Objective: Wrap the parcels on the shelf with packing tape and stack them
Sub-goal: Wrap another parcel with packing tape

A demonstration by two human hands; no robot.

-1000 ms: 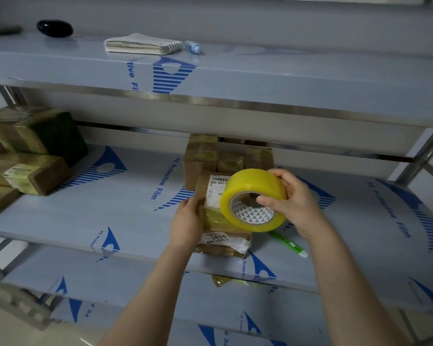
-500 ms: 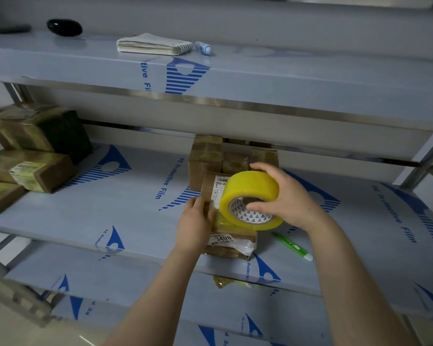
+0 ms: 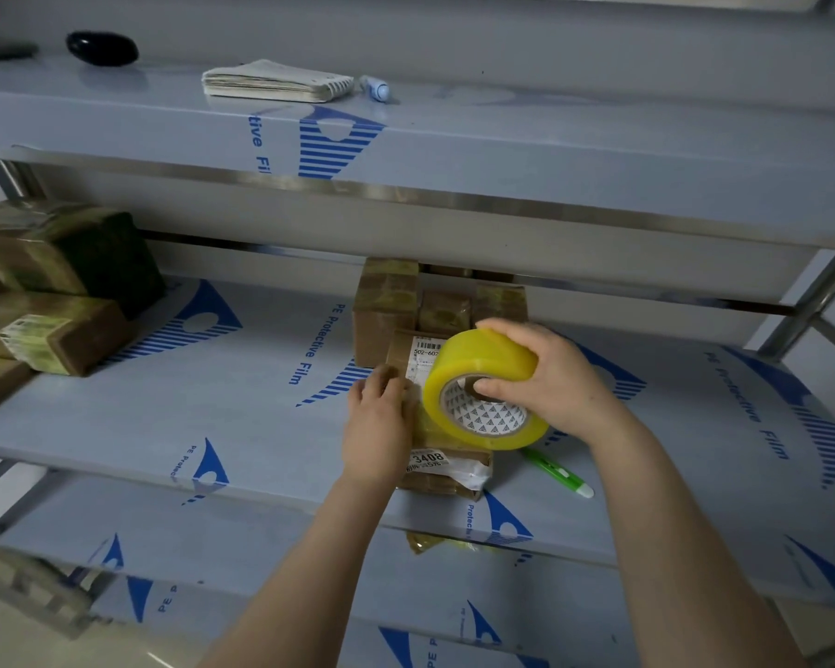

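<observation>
Parcel [image 3: 447,467] lay on middle shelf [image 3: 213,402] near front edge, just in front of taped boxes [image 3: 386,306] at back. Left hand [image 3: 377,426] held parcel's left side, fingers curled over top. Right hand [image 3: 550,378] gripped tape roll [image 3: 483,368] above parcel, thumb in core, fingers over outer face. Green pen [image 3: 555,470] lay on shelf just right of parcel. Wrapped parcels [image 3: 54,330] sat stacked at far left.

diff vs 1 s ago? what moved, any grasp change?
The right hand tipped the tape roll over the parcel; its fingers shifted from the roll's right side to across its top, still gripping it. The left hand crept slightly forward along the parcel's left edge. Nothing taken or let go. Parcel, green pen and stacked parcels on the left stayed put.
</observation>
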